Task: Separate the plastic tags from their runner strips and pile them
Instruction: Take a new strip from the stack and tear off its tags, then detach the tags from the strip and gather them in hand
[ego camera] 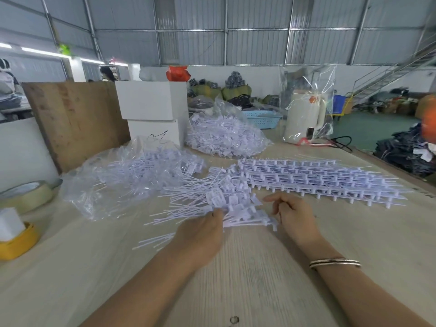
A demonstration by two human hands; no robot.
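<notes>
A loose pile of separated white plastic tags with long thin tails lies on the wooden table in front of me. To its right lies a flat stack of tags joined on runner strips. My left hand lies palm down on the tails of a tag strip at the pile's near edge, fingers curled over them. My right hand is at the strip's right end, its curled fingers touching the tag heads; the grip itself is hidden.
Two clear plastic bags of tags lie at the left and behind. White boxes, a wooden board, a tape roll, a yellow holder, a bagged kettle and a blue basket stand around.
</notes>
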